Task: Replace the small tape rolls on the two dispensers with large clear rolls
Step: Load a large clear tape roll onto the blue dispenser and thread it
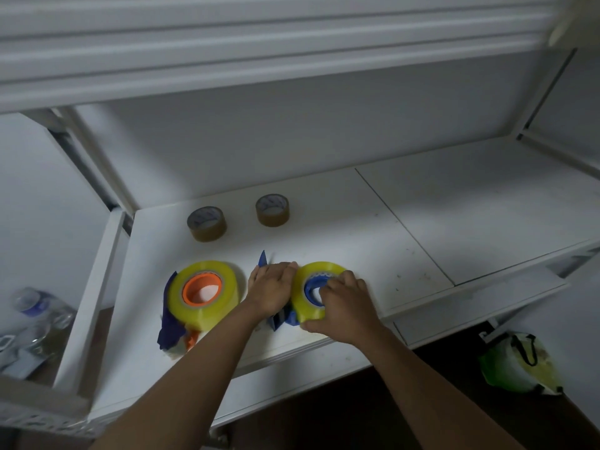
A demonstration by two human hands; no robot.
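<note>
1. Both hands work at the right-hand roll: the left hand (271, 287) lies with fingers fairly straight over the blue dispenser (281, 316), fingertips touching the roll's left edge, while the right hand (342, 298) curls its fingers into the blue hub and its thumb round the near rim of the large clear roll (313, 292).
2. Farthest left on the white shelf (406, 241), a second large clear roll (204, 295) already sits on an orange hub over the other dispenser (172, 329), which looks seated and finished.
3. Behind them, well apart from the hands, two small brown rolls (206, 223) (272, 210) stand flat; print shows on their inner cores but is too small to read.
4. Judged from its bulk, the large roll is stiff, fairly heavy and slick on its outer face, so the rim and core are the surest places to grip; the dispenser body is light and needs steadying.
5. No brand or label can be read anywhere.
</note>
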